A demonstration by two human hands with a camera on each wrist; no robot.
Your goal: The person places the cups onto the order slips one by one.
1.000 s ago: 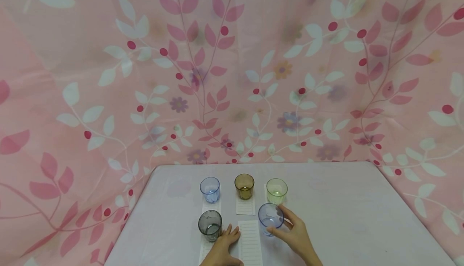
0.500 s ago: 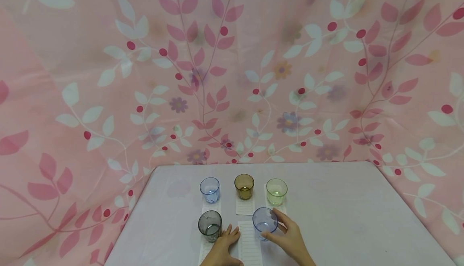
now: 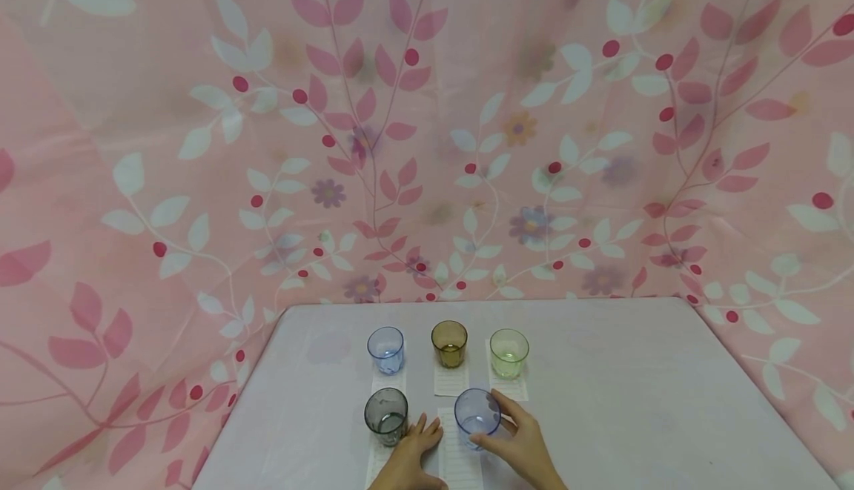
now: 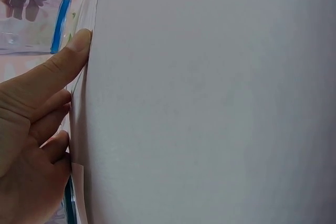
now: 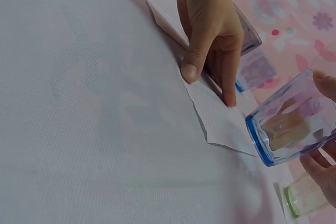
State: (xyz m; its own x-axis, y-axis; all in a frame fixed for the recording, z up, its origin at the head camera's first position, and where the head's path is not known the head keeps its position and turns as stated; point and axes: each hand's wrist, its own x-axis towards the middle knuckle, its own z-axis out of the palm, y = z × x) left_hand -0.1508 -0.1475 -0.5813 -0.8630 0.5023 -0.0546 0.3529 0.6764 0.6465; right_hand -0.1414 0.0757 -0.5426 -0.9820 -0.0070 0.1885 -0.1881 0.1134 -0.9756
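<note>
Right hand: grips clear blue plastic cup, held just above far end of lined white paper strip.
Left hand: fingers straight, pressing strip's left edge on counter.
Cup from left hand: 2 o'clock, near.
Strip axis: 12 to 6 o'clock.

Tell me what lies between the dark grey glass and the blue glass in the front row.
In the head view, the left hand lies flat between the dark grey glass tumbler and the blue glass tumbler gripped by the right hand, beside a lined paper slip.
</note>
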